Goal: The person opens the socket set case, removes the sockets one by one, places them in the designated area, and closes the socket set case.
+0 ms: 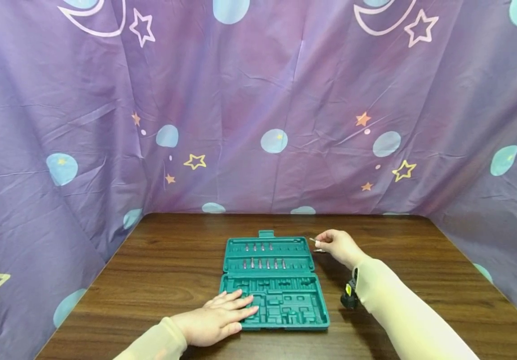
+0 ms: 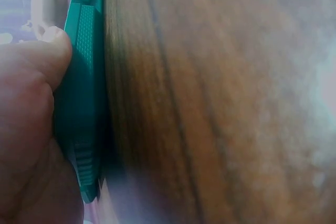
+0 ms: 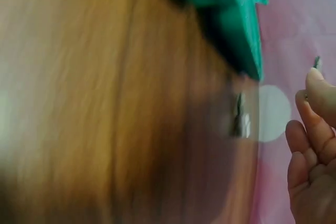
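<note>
Right hand (image 1: 340, 246) pinches a small metal bit (image 3: 317, 62) near the far right corner of the open green case (image 1: 285, 327), close to loose pieces (image 1: 319, 250) on the desk (image 1: 172, 272). Left hand (image 1: 215, 320) spreads over the case's near left corner. Between the desk's side edges, the case holds upright bits (image 1: 260, 263) in its far half. Steady left-hand pressure should prevent sliding; gripping one end leaves the other free.

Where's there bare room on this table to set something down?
Bare tabletop lies left of the green case, beyond the left hand; between the case and the purple curtain; and right of the right sleeve. It's crowded just right of the case: the right hand pinches a small metal piece there, with shiny metal lying below.
</note>
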